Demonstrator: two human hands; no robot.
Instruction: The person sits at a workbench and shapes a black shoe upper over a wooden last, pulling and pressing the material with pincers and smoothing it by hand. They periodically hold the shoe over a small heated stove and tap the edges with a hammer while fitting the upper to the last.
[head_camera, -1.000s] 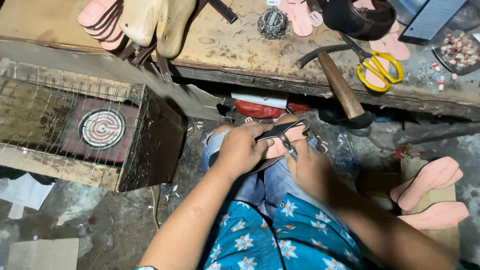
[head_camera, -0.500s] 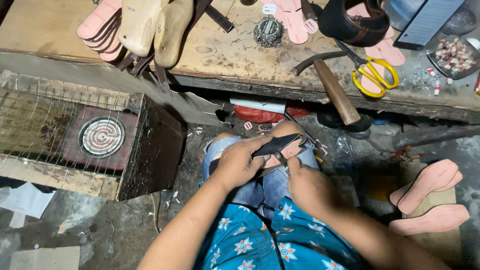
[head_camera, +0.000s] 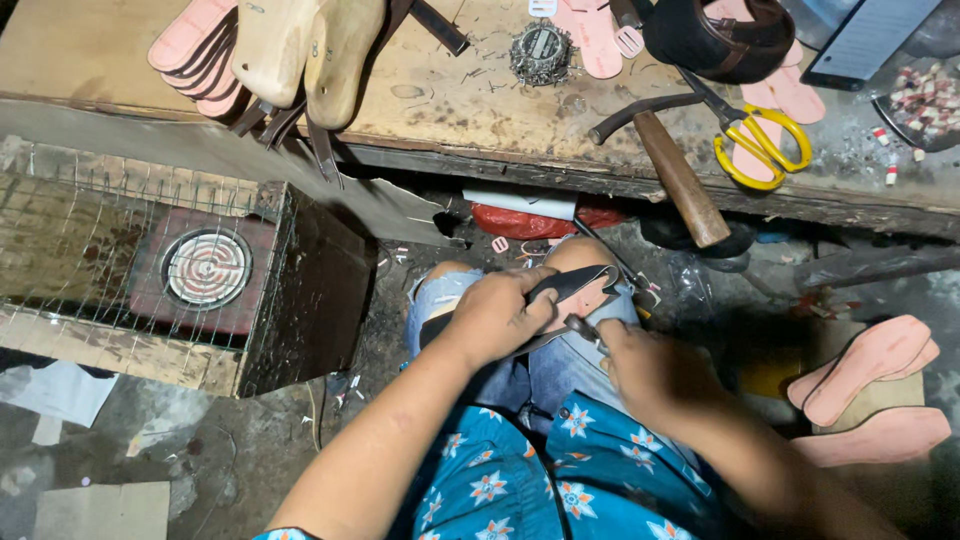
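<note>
My left hand (head_camera: 495, 318) clamps the dark sandal sole (head_camera: 572, 288) on my knee; my right hand's (head_camera: 640, 365) grip closes on a small tool (head_camera: 580, 326), working its edge; next needs steady pressure.

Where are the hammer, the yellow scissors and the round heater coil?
hammer (head_camera: 678, 180), head view, on the middle of its wooden handle.
yellow scissors (head_camera: 762, 150), head view, on a yellow handle loop.
round heater coil (head_camera: 206, 268), head view, on its spiral centre.
</note>
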